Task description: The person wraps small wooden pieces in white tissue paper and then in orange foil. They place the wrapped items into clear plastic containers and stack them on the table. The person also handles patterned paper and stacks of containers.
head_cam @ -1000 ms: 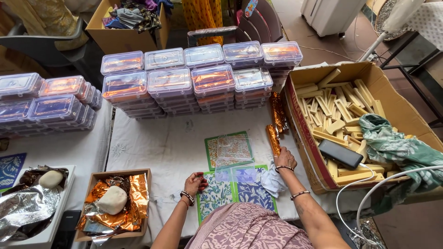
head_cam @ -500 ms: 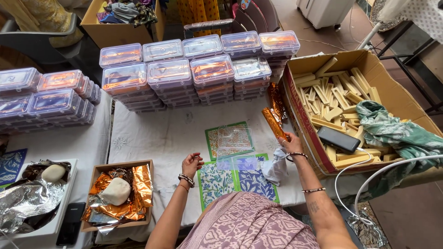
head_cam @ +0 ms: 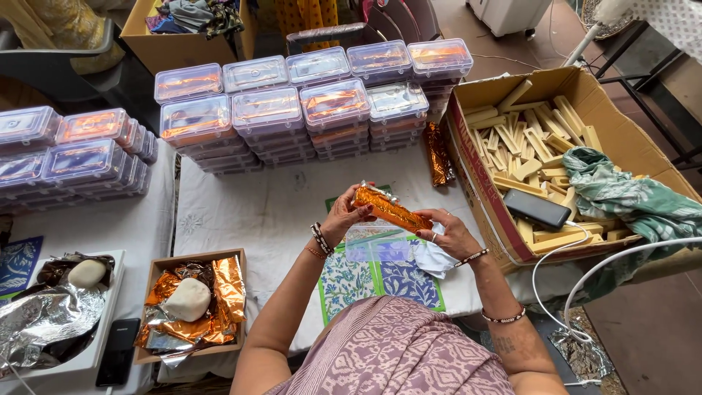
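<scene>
Head view: both your hands hold one orange foil-wrapped bar above the middle of the table.

Nearest you, low in the frame, lie three printed cards (head_cam: 401,281) with a clear lidded box (head_cam: 374,247) on them. Just above, your left hand (head_cam: 342,216) is clamped on the left end of the orange foil-wrapped bar (head_cam: 387,209), your right hand (head_cam: 450,232) closed on its right end. At lower left sits one small carton (head_cam: 232,292) of orange foil holding one white lump (head_cam: 189,298). One more wrapped bar (head_cam: 438,153) lies further up beside the big cardboard box (head_cam: 479,172) of pale sticks at right. Stacked clear boxes (head_cam: 292,110) fill the upper centre, nine stacks showing.
</scene>
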